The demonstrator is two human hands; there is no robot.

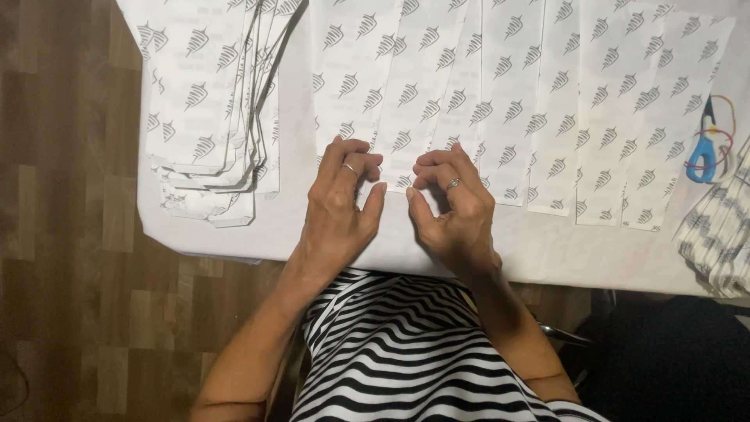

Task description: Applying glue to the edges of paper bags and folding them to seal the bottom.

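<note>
Both hands, the left hand (341,205) and the right hand (453,205), curl their fingertips onto the bottom end of a white paper strip printed with grey leaf marks (406,117), near the white-covered tabletop's (547,250) near edge, pinching it lightly.

A stack of like strips (207,117) lies toward the left edge; blue-handled scissors (703,148) toward the right.

Stack (207,117) left of strips (500,101)
</note>
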